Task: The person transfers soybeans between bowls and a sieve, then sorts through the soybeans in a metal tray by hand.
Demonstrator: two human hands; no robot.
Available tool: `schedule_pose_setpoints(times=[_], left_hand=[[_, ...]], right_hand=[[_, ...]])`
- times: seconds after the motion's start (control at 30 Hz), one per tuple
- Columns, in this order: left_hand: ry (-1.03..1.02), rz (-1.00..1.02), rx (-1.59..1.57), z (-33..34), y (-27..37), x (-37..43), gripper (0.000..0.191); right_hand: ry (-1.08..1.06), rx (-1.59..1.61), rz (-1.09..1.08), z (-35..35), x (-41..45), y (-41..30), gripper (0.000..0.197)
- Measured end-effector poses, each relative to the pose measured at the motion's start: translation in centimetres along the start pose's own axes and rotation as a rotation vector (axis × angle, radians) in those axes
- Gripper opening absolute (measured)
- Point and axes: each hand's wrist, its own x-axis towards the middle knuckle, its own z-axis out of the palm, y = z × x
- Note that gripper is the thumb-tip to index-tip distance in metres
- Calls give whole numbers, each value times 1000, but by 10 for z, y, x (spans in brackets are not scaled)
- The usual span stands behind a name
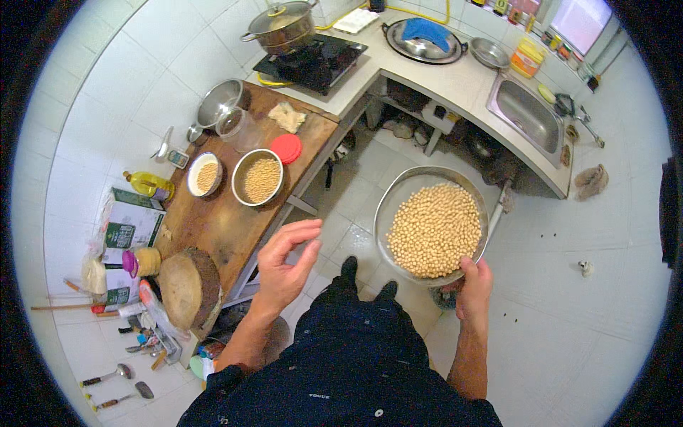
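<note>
My right hand (475, 288) grips the near rim of a round metal pan, thumb on the inside, over the floor. Pale round beans (435, 229), which look like soybeans, lie in the pan (392, 197). Raised to the left of it is my left hand (291, 264), fingers and thumb curved apart with nothing between them. On the wooden table, a metal bowl (240, 197) and a smaller white bowl (195, 189) each hold similar beans. Close by are a red lid (286, 149), a clear plastic container (243, 131), a large metal bowl (219, 104) and a cloth (288, 117).
The wooden table (213, 224) carries a round chopping block (184, 288), an oil bottle (149, 185) and a jar (144, 262) along the left. A lidded pot (283, 32) stands on the stove (315, 64). The counter curves right to a metal sink (528, 115).
</note>
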Motion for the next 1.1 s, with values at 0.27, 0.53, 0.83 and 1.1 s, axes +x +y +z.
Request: schedule_pose_setpoints(times=[0.27, 0.53, 0.83, 1.1], left_hand=[[20, -60, -28, -9, -12, -10, 20], [59, -120, -30, -18, -14, -10, 19], [53, -192, -102, -16, -17, -9, 20], [56, -304, -208, -14, -38, -7, 24]], right_hand=[[53, 54, -34, -20, 7, -16, 29], [73, 86, -5, -20, 3, -12, 26], [31, 159, -12, 2, 7, 12, 37], [-80, -67, -31, 25, 15, -15, 30]])
